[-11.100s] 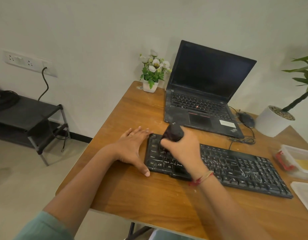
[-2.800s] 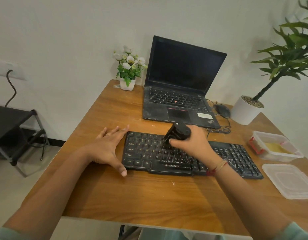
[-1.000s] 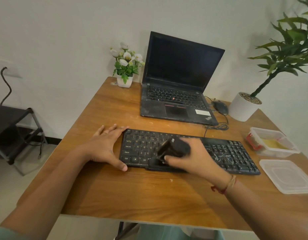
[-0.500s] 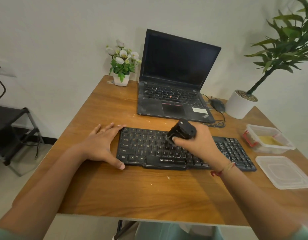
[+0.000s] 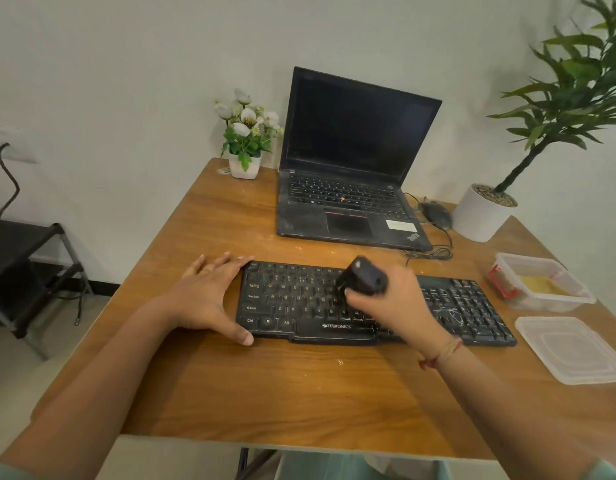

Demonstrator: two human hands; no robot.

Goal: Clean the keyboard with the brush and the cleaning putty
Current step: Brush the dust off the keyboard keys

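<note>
A black dusty keyboard (image 5: 292,299) lies across the middle of the wooden table (image 5: 265,386). My right hand (image 5: 396,303) is shut on a chunky black brush (image 5: 363,279), whose lower end is down on the keys near the keyboard's middle; the bristles are hidden. My left hand (image 5: 206,296) lies flat, fingers spread, against the keyboard's left edge with the thumb at its front corner. A clear container (image 5: 541,282) at the right holds yellow putty (image 5: 545,285).
An open black laptop (image 5: 351,174) stands behind the keyboard. A mouse (image 5: 437,214) with coiled cable and a white potted plant (image 5: 483,213) stand at the back right, a small flower pot (image 5: 246,164) at the back left. A clear lid (image 5: 573,348) lies near the right edge.
My right hand has moved the brush forward and back over the keys, and along the keyboard from its left end to its middle. My left hand has stayed at the left edge.
</note>
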